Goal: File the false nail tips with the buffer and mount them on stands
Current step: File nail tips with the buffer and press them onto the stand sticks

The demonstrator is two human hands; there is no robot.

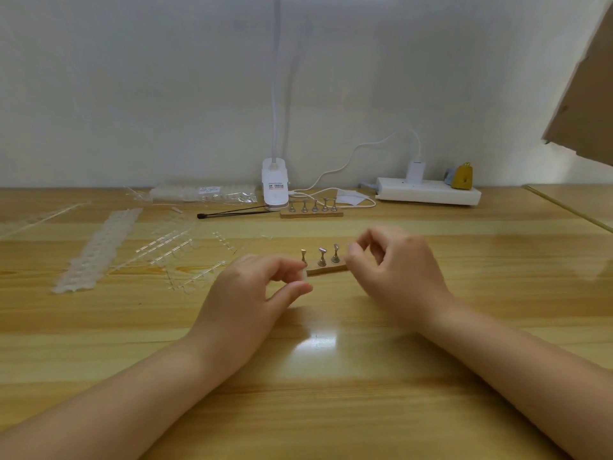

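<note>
Both forearms come in low over the wooden desk (331, 410). Taking the near stand strip (326, 269) as the landmark: the left hand (252, 293) sits just in front-left of it, thumb and fingers pinching a small clear nail tip (303, 273) right at the strip's left end. The right hand (394, 270) is just to its right, fingers loosely curled, thumb near the index finger; can't tell if it's holding anything. Three little metal stands (321, 257) rise from the strip. Left of it lie clear nail-tip sprues (172, 250) and a long strip of tips (96, 250). Further back there's a second stand strip (311, 210), a clip lamp (274, 184) and a power strip (428, 192).
</note>
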